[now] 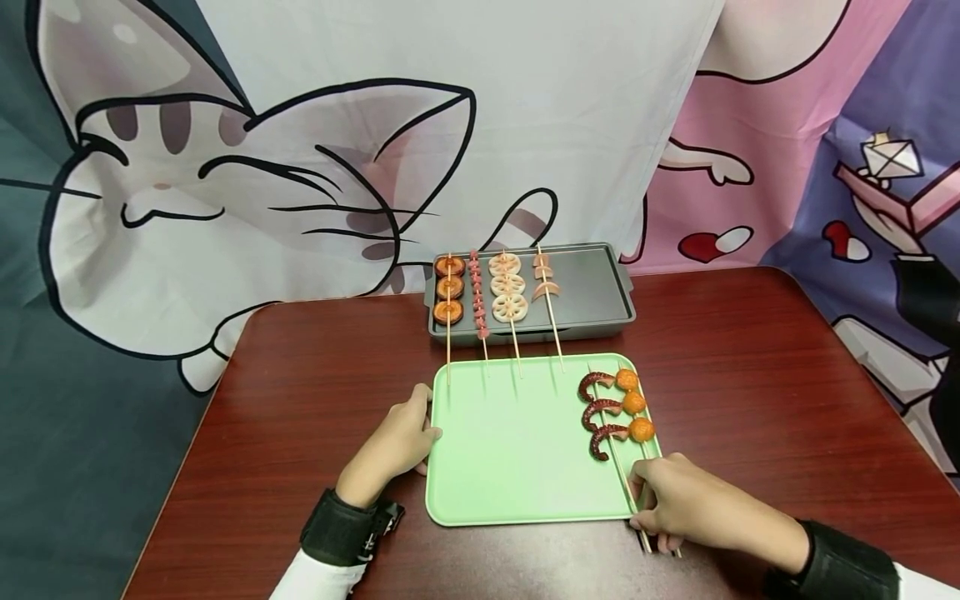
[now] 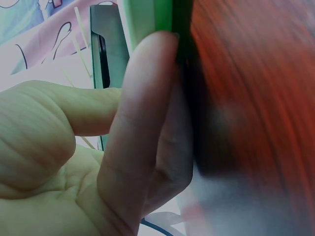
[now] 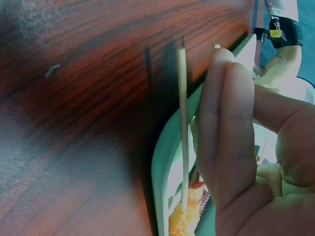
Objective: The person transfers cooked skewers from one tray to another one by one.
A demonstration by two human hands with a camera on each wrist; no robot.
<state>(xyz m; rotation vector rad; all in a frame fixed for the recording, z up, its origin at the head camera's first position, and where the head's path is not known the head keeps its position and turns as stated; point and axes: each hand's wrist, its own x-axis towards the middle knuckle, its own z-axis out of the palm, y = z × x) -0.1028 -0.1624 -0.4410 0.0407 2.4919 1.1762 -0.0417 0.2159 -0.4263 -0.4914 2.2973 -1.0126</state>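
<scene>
The left hand (image 1: 396, 437) pinches the green tray (image 1: 517, 450) before the far edge of the worktop (image 1: 322, 358), the right hand (image 1: 693, 502) pinches the octopus skewer (image 1: 602, 407) near its right corner, so a sideways push could roll the ball skewer (image 1: 634, 403) off.

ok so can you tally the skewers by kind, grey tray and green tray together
octopus tentacle skewer: 1
orange ball skewer: 1
mushroom skewer: 1
lotus root skewer: 1
small pink pieces skewer: 1
larger tan pieces skewer: 1
Total: 6
</scene>
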